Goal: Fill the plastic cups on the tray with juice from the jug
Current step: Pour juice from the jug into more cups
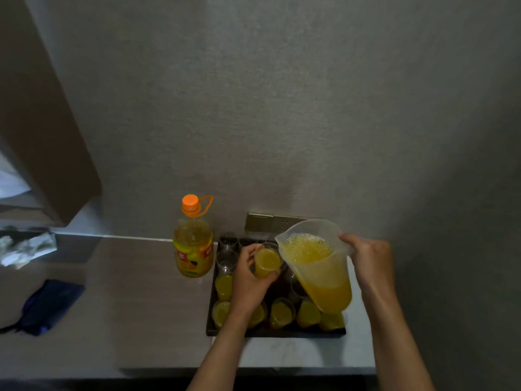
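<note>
**Jug tilted over held cup, tray at surface's near edge**

The tray sits on the surface against the far wall, its near rim close to the surface's near edge. Open surface lies to the tray's left, with a dark cloth well off at far left. A bottle stands upright just beside the tray's far left corner. A wall socket is behind the tray.

The left hand grips a cup, fingers curled round it, held above the tray's middle. The cup is upright, mouth up, and nearly full of juice.

The right hand grips the jug at its right side, fingers curled. The jug leans left, its long axis slanting from base at near right to spout at far left; the spout is at the cup's rim. Juice covers the jug's lower part.

Filled cups line the tray's near row, one more at left. Empty cups stand at the far left.
</note>
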`<state>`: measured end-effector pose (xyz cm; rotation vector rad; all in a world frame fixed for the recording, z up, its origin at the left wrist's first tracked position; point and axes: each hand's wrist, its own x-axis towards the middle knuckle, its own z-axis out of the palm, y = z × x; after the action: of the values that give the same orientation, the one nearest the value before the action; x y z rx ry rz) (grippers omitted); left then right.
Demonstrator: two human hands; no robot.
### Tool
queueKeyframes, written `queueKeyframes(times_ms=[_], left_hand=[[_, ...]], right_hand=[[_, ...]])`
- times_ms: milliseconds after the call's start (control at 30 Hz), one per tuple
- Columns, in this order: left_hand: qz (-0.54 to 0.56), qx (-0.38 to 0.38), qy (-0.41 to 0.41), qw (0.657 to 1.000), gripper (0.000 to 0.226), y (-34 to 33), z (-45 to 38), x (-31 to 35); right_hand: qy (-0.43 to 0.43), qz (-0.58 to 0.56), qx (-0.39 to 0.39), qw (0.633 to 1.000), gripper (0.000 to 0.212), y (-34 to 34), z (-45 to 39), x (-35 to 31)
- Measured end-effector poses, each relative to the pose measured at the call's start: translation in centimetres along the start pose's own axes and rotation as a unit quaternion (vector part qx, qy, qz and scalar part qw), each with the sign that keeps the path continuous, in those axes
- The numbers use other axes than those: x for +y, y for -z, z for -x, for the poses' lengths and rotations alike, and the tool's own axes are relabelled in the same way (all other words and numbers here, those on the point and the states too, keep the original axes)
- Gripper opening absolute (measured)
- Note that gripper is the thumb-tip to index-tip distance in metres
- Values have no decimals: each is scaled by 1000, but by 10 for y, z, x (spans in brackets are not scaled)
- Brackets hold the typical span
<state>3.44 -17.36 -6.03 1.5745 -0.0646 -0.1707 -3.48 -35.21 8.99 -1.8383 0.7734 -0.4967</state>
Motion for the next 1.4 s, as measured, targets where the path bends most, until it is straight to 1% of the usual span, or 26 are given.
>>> queueKeyframes(times_ms=[67,100,167,200,233,300,367,400,467,500,567,600,667,733,833,967,1100,1267,1400], left_hand=[[-6,-3,2,1000,66,-3,-2,-1],[-11,-6,4,1000,66,-5,-3,-2],[-20,-17,9,1000,67,-9,-6,-1],[-23,-21,9,999,67,-11,-8,-1],[-27,-25,8,999,68,-14,-9,0],[-32,-33,4,999,67,-18,-11,1],[-38,-39,1,998,67,-22,-14,1],[-42,-41,0,998,67,-24,-14,0],[-56,-44,-4,997,69,-26,-15,-2],[-66,-47,-8,997,70,-27,-16,-4],[-96,-59,-17,994,72,-28,-19,-8],[-110,-66,-18,992,73,-28,-21,-10],[-138,-75,-22,987,74,-28,-26,-15],[-169,-83,-32,982,76,-30,-31,-18],[-203,-92,-36,974,78,-34,-37,-20],[-252,-131,-32,958,70,-38,-45,-17],[-310,-186,-28,932,66,-40,-51,-17],[-381,-244,-45,891,57,-42,-63,-19],[-439,-279,-61,852,60,-43,-73,-20]], right_hand=[[-11,-43,8,999,73,3,2,0],[-15,-69,12,997,66,4,2,1],[-24,-105,27,994,41,8,3,2],[-29,-116,34,992,33,10,3,3],[-32,-134,33,990,33,12,2,6],[-40,-162,35,985,48,14,-1,10],[-51,-188,47,980,53,17,-5,14],[-54,-203,52,976,49,18,-5,15],[-52,-221,64,972,25,21,-7,17],[-53,-229,69,970,21,22,-7,17],[-59,-250,73,964,31,25,-9,20],[-62,-257,76,961,33,27,-10,21],[-62,-265,79,959,29,31,-12,23],[-64,-260,86,960,19,34,-14,26],[-73,-265,96,957,21,39,-19,31],[-84,-271,104,953,26,44,-26,36],[-88,-278,108,950,32,47,-34,38],[-88,-284,99,950,32,50,-48,40],[-83,-285,92,950,37,52,-56,41]])
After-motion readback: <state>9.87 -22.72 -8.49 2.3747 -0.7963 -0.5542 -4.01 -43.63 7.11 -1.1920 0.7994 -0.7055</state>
